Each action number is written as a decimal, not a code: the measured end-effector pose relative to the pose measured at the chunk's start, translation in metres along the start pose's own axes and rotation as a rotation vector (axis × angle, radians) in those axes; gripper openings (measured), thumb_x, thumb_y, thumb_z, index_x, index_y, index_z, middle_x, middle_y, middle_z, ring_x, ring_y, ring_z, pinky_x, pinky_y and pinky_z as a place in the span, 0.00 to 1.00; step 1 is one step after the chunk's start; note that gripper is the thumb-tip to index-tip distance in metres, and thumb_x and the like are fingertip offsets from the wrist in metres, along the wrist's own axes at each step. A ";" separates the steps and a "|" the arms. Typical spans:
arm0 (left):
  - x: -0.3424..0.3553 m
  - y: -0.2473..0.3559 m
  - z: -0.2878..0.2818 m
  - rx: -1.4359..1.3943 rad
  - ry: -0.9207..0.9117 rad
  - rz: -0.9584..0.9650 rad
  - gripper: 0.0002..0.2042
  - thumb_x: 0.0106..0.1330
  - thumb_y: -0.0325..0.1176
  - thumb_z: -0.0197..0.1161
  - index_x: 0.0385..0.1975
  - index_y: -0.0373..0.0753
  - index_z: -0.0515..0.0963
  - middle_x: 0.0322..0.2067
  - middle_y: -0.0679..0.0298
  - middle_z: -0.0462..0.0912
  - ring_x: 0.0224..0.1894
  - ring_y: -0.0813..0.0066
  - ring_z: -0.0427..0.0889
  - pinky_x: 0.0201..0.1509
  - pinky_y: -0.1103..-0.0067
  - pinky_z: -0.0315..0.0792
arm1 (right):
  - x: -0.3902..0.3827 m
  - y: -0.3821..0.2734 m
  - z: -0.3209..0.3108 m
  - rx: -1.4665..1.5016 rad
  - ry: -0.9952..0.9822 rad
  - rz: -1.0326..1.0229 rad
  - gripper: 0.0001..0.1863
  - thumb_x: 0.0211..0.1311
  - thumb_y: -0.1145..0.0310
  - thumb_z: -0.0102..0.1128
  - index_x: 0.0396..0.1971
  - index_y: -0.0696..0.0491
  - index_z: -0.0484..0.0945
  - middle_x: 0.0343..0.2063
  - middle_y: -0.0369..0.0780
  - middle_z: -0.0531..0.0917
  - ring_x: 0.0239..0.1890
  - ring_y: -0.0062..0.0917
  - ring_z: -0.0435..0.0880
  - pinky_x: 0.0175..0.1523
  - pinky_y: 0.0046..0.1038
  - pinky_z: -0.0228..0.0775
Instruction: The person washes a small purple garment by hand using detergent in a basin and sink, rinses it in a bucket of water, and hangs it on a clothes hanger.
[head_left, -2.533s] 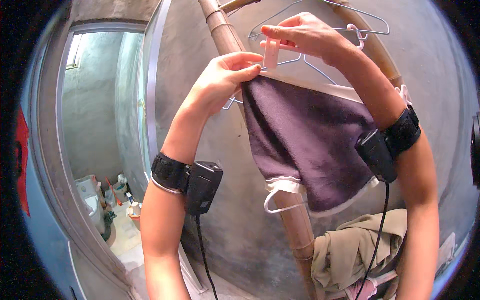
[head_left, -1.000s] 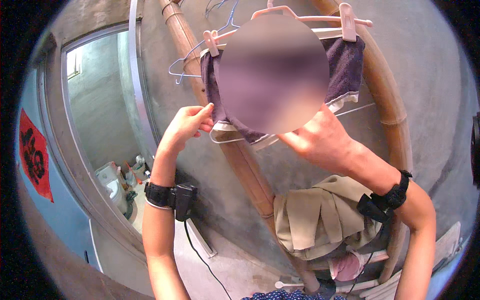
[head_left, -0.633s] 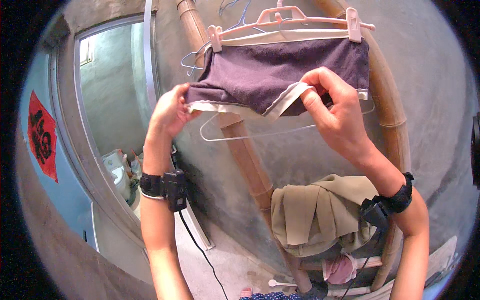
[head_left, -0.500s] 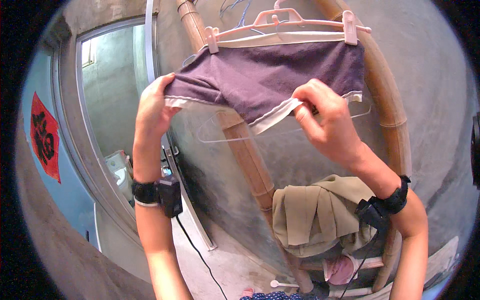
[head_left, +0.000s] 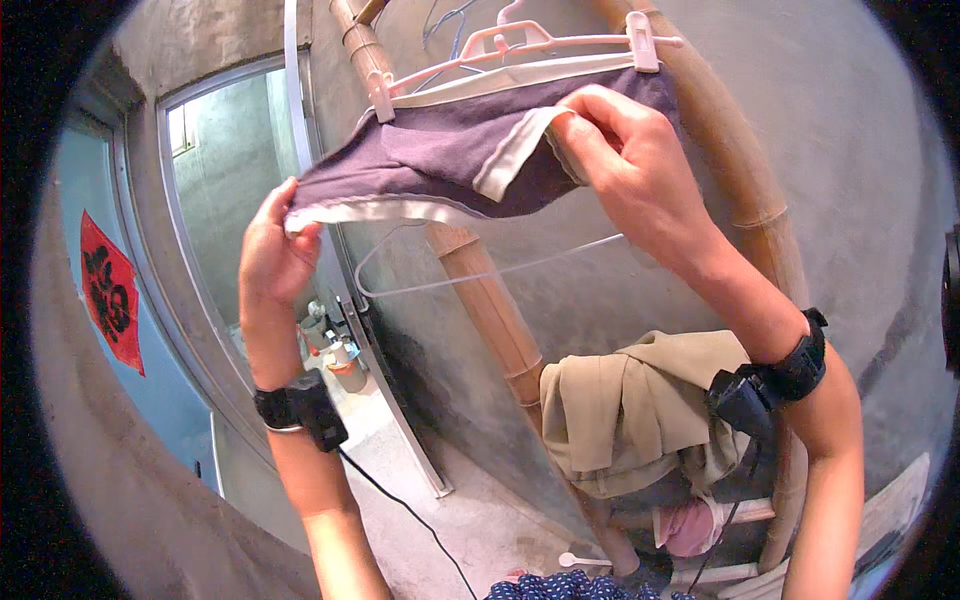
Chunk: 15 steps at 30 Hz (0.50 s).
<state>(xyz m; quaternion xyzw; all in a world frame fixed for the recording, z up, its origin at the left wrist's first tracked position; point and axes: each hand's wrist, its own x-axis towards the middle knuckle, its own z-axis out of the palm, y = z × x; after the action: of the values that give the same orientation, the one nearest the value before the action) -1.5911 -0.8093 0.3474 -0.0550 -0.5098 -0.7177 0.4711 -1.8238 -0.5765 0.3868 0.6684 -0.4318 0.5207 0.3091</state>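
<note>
Purple underpants point(head_left: 430, 150) with white trim hang by the waistband from a pink clip hanger point(head_left: 470, 62). A clip grips each end of the waistband. My left hand point(head_left: 276, 245) pinches the white-edged left corner between thumb and fingers and holds it out to the left. With thumb and forefinger, my right hand point(head_left: 632, 150) grips the white leg edge right of the middle, lifting it so the trim folds up over the front. The right part of the cloth is partly hidden behind that hand.
Behind the cloth stands a bamboo ladder point(head_left: 480, 300), with a clear plastic hanger point(head_left: 450, 285) on it. Khaki clothing point(head_left: 630, 410) drapes over a lower rung, above a pink cloth point(head_left: 688, 527). A glass door point(head_left: 225, 170) is at left; a cable point(head_left: 410, 510) trails from my left wrist.
My left hand has moved left and down, drawing its corner outward. My right hand has raised the leg edge, folding it upward. The hanger has shifted left in view.
</note>
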 end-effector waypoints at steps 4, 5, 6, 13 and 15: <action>-0.010 0.026 0.014 -0.419 -0.227 -0.154 0.16 0.69 0.40 0.41 0.32 0.33 0.71 0.16 0.61 0.75 0.17 0.77 0.77 0.18 0.86 0.74 | 0.002 -0.006 -0.006 -0.041 -0.023 -0.023 0.09 0.62 0.71 0.49 0.28 0.61 0.72 0.19 0.32 0.70 0.25 0.13 0.66 0.29 0.18 0.61; -0.015 0.027 0.019 -0.478 -0.272 -0.157 0.17 0.69 0.40 0.41 0.32 0.32 0.71 0.16 0.60 0.75 0.18 0.76 0.78 0.19 0.86 0.75 | -0.001 -0.006 -0.007 -0.042 -0.017 -0.024 0.09 0.62 0.71 0.49 0.28 0.61 0.72 0.19 0.32 0.70 0.25 0.13 0.66 0.29 0.18 0.61; -0.021 0.025 0.018 -0.410 -0.268 -0.141 0.16 0.69 0.40 0.41 0.32 0.33 0.72 0.17 0.60 0.76 0.20 0.77 0.78 0.19 0.86 0.75 | -0.004 -0.004 -0.006 0.010 -0.008 -0.086 0.08 0.59 0.71 0.50 0.26 0.61 0.72 0.19 0.41 0.73 0.23 0.25 0.71 0.28 0.25 0.63; -0.042 -0.031 -0.003 0.026 0.102 -0.031 0.10 0.67 0.37 0.47 0.33 0.39 0.73 0.25 0.62 0.80 0.15 0.85 0.73 0.13 0.90 0.67 | -0.045 0.012 -0.007 -0.599 -0.319 -0.581 0.03 0.45 0.69 0.52 0.22 0.49 0.71 0.22 0.36 0.73 0.30 0.27 0.75 0.38 0.31 0.62; -0.043 -0.039 -0.004 0.170 0.154 -0.005 0.10 0.67 0.37 0.47 0.34 0.40 0.73 0.24 0.61 0.80 0.14 0.85 0.73 0.12 0.90 0.65 | -0.057 0.007 -0.014 -0.630 -0.312 -0.649 0.05 0.43 0.69 0.53 0.23 0.50 0.71 0.22 0.36 0.73 0.30 0.28 0.75 0.39 0.31 0.62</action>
<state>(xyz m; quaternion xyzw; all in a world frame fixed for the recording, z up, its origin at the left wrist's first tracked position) -1.5939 -0.7838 0.2952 0.0419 -0.5312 -0.6751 0.5101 -1.8413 -0.5533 0.3349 0.7128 -0.3790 0.1345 0.5747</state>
